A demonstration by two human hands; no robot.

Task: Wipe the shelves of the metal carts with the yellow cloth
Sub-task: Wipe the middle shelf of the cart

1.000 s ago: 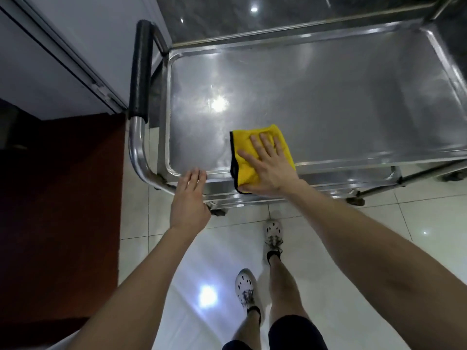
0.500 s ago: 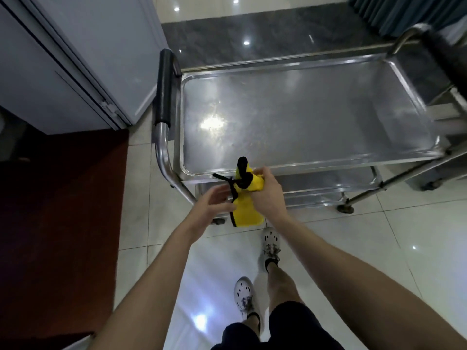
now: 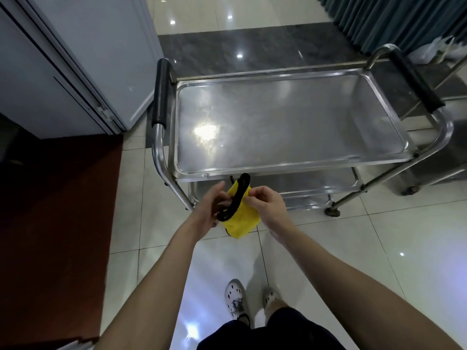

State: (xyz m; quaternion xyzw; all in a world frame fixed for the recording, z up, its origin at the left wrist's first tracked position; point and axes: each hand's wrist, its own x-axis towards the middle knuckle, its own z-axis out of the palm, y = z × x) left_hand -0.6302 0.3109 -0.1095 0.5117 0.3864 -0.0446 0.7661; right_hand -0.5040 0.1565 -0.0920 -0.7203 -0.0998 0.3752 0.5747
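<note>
The yellow cloth (image 3: 240, 218) with a black edge hangs bunched in the air, just in front of the metal cart's near rim. My left hand (image 3: 211, 207) grips its left side by the black edge. My right hand (image 3: 265, 205) pinches its upper right corner. The metal cart (image 3: 290, 165) stands ahead with a bare, shiny top shelf, and lower shelves (image 3: 316, 185) show under it. Black-padded handles sit at the cart's left end (image 3: 161, 93) and right end (image 3: 417, 83).
A grey cabinet door (image 3: 75, 59) stands at the left, beside a dark red floor strip (image 3: 55, 210). A second metal cart (image 3: 452, 147) is at the right edge. A teal curtain (image 3: 391, 18) hangs at the back right. White glossy tiles lie underfoot.
My right hand lifted the cloth off the top shelf and both hands took hold of it in the air. I stepped back, so the whole cart now shows.
</note>
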